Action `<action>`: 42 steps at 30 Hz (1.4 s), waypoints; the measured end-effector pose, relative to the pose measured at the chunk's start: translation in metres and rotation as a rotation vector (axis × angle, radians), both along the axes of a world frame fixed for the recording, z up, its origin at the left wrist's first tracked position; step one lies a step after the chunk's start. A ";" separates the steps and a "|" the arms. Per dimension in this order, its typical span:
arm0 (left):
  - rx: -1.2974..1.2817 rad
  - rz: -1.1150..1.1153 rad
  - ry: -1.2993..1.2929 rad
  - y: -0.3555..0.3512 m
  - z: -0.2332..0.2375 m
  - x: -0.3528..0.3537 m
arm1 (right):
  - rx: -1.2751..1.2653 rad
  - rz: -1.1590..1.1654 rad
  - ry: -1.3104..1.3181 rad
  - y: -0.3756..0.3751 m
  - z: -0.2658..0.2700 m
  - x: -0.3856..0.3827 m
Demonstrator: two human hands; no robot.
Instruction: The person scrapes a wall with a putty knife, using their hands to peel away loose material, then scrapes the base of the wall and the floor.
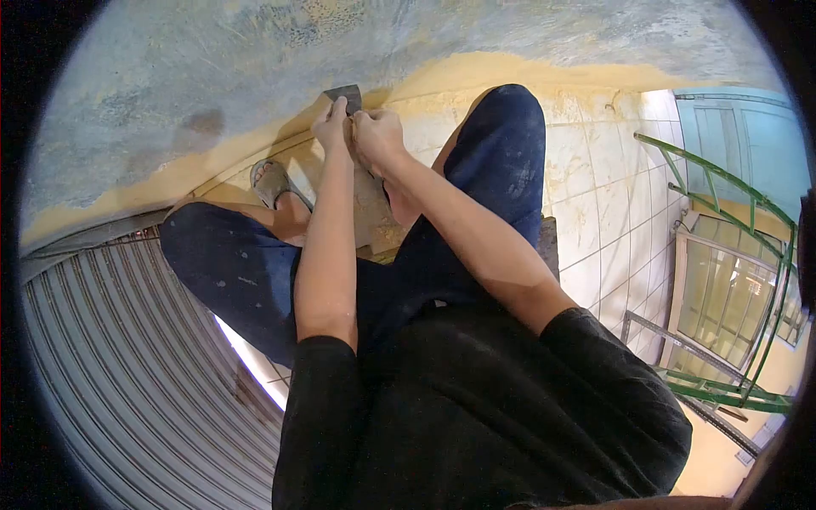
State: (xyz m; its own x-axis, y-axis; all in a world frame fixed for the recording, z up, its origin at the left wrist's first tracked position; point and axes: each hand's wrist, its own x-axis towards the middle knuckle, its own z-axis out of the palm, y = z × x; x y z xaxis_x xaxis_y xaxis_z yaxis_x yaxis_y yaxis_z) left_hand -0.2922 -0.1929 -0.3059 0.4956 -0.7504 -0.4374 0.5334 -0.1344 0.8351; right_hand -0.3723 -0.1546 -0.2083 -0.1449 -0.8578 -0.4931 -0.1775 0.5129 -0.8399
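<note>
Both hands are together near the top middle of the head view, close to the wall. My left hand (333, 127) is closed on a scraper (344, 96) with a wide dark blade, the thumb lying along its base. My right hand (378, 136) is closed around the handle just to the right. The blade's edge is at the lower part of the wall (255, 93), where grey-blue coating meets a yellow band. Most of the handle is hidden by the fingers.
Bent knees in dark trousers (501, 144) flank the arms. A sandalled foot (276, 187) rests below left. Grey corrugated shutter (144, 357) fills the lower left. White tiles (586, 204), a green metal frame (722, 174), a window (731, 280) and a light-blue door (748, 136) are at right.
</note>
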 end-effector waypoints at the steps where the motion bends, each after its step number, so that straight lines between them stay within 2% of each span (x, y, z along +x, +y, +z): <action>1: -0.001 0.001 -0.020 0.006 0.007 0.000 | -0.104 -0.009 0.057 0.004 0.007 0.005; 5: -0.045 -0.067 -0.100 0.010 0.028 0.003 | -0.120 -0.035 -0.043 0.008 0.011 -0.001; 8: -0.007 -0.141 -0.159 0.002 -0.006 0.011 | -0.225 0.003 -0.067 0.011 0.000 -0.004; 9: -0.017 -0.143 -0.162 0.003 0.008 0.007 | -0.235 0.001 -0.068 0.011 0.006 -0.005; 11: -0.013 -0.003 -0.012 0.011 0.045 -0.004 | -0.188 -0.007 -0.009 0.013 0.027 -0.003; 15: -0.016 -0.058 -0.128 0.004 0.026 0.006 | -0.062 -0.038 0.000 0.011 0.041 -0.001; 20: 0.062 -0.084 0.030 0.018 0.027 0.005 | -0.181 -0.008 0.116 0.015 0.016 0.002; 21: 0.060 -0.083 0.027 0.018 0.010 0.005 | -0.184 -0.008 0.112 0.015 0.014 0.001; 23: 0.035 -0.062 -0.154 0.016 -0.032 0.007 | -0.018 -0.008 0.145 0.018 0.010 -0.001; 24: 0.093 -0.015 -0.056 0.024 0.014 -0.006 | -0.020 -0.011 0.144 0.017 0.006 0.000; 25: 0.095 -0.019 -0.055 0.023 0.029 -0.004 | -0.038 -0.027 0.115 0.017 0.001 0.002; 27: 0.171 -0.096 -0.192 0.021 0.035 -0.003 | -0.050 -0.043 0.090 0.017 0.000 0.003; 29: 0.135 -0.104 -0.179 0.021 0.035 -0.003 | -0.080 -0.079 0.064 0.017 0.006 0.006; 32: 0.102 -0.093 -0.187 0.009 0.017 0.001 | -0.200 -0.095 -0.001 0.014 -0.010 0.008; 41: 0.117 -0.009 -0.035 0.006 -0.019 0.009 | -0.130 -0.091 0.014 0.004 -0.046 0.014; 42: 0.128 0.014 -0.030 0.005 -0.022 0.008 | -0.131 -0.094 0.016 0.007 -0.036 0.014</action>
State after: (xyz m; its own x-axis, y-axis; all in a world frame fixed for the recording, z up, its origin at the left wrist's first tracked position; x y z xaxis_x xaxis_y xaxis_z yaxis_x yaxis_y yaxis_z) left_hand -0.2838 -0.1882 -0.3279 0.5198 -0.6823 -0.5140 0.5108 -0.2340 0.8272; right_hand -0.3588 -0.1477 -0.2441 -0.2349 -0.8967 -0.3753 -0.1480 0.4146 -0.8979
